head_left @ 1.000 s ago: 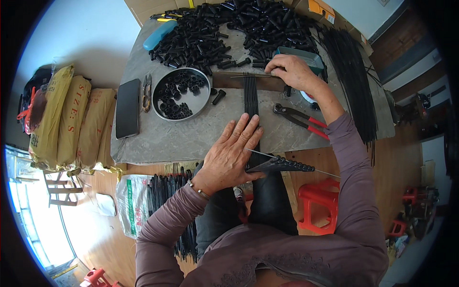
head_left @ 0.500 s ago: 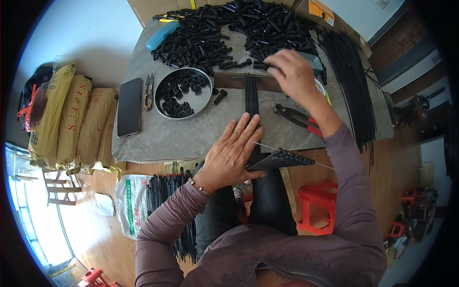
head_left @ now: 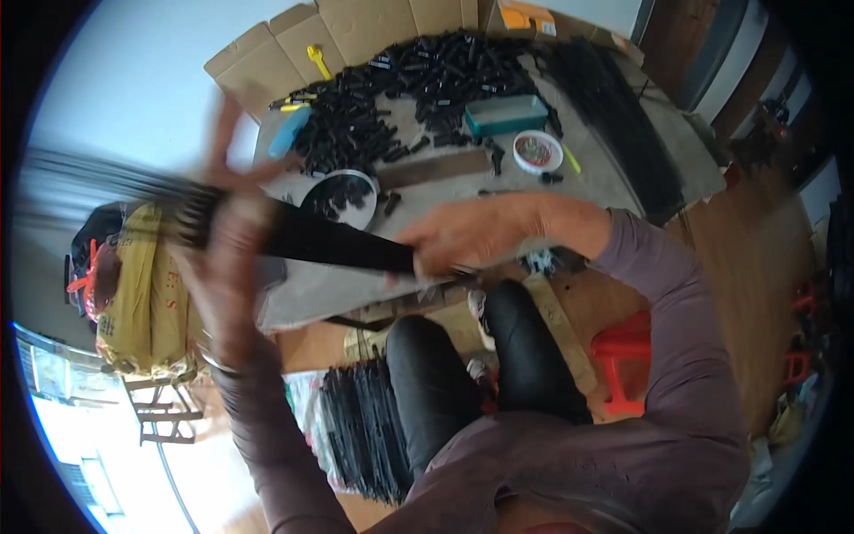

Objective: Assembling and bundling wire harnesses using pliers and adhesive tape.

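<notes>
Raised above the table's near left part is a bundle of thin black rods (head_left: 329, 240), lying nearly level and blurred by motion. Its rods fan out loosely to the left and draw together toward the right. My left hand (head_left: 227, 258) is around the bundle's left part, thumb across it and some fingers sticking up, all smeared. At the narrow right end, my right hand (head_left: 436, 240) has its fingers closed on the bundle. Behind it stands a round metal dish (head_left: 360, 212) of small black parts, partly hidden by the bundle.
A large heap of short black plastic pieces (head_left: 427, 76) covers the table's back. Nearby are a teal tray (head_left: 507, 117), a white tub (head_left: 537, 153) and long black rods (head_left: 618, 133). More rods (head_left: 360, 436) lie by my left leg; a red stool (head_left: 623, 365) is at right.
The bundle has been lifted off the table and swung to the left. My left hand rose with it, and my right hand came down from the heap to its right end. The view shifted.
</notes>
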Demonstrator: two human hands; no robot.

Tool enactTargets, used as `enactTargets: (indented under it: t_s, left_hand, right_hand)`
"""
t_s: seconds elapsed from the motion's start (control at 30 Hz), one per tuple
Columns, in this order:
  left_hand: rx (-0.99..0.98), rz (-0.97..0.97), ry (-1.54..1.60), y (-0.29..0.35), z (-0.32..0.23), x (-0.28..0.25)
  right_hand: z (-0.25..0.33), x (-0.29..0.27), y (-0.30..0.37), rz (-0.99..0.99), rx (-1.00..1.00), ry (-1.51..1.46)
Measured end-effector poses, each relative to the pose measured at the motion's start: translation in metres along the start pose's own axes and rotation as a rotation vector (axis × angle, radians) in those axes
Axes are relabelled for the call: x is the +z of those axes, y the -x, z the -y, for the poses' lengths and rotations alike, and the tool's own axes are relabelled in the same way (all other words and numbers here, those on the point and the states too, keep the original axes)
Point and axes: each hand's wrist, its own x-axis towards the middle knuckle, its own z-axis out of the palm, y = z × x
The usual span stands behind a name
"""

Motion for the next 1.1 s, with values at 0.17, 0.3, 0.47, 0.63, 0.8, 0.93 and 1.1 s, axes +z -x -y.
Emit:
enactTargets:
  t_s: [0.17, 0.3, 0.47, 0.63, 0.8, 0.93, 1.1]
  left_hand:
    - [-0.186, -0.162, -0.006, 0.016, 0.022, 0.004]
    - [-0.792, 0.436, -0.265, 0.125, 0.055, -0.025]
    - [0.250, 0.447, -0.657, 0.166, 0.003, 0.074]
    - [-0.848, 1.116, 0.145, 0.224, 0.049, 0.094]
    - [-1.393, 1.132, 0.824, 0.260, 0.057, 0.110]
    - [-0.888, 0.835, 0.430, 0.236, 0.072, 0.093]
    - [-0.815, 0.681, 0.591, 0.086, 0.031, 0.102]
  right_hand:
    - [0.001, 0.066, 0.006, 0.061, 0.154, -0.393]
    - [-0.048, 0.060, 0.023, 0.215, 0.370, -0.429]
    - [-0.071, 0.094, 0.045, 0.441, 0.619, -0.272]
    - [-0.060, 0.134, 0.026, 0.786, 0.448, 0.249]
    - [-0.063, 0.152, 0.035, 0.555, 0.282, 0.281]
    - [-0.010, 0.153, 0.048, 0.066, 0.081, -0.164]
    - [-0.025, 0.166, 0.065, 0.183, 0.345, -0.048]
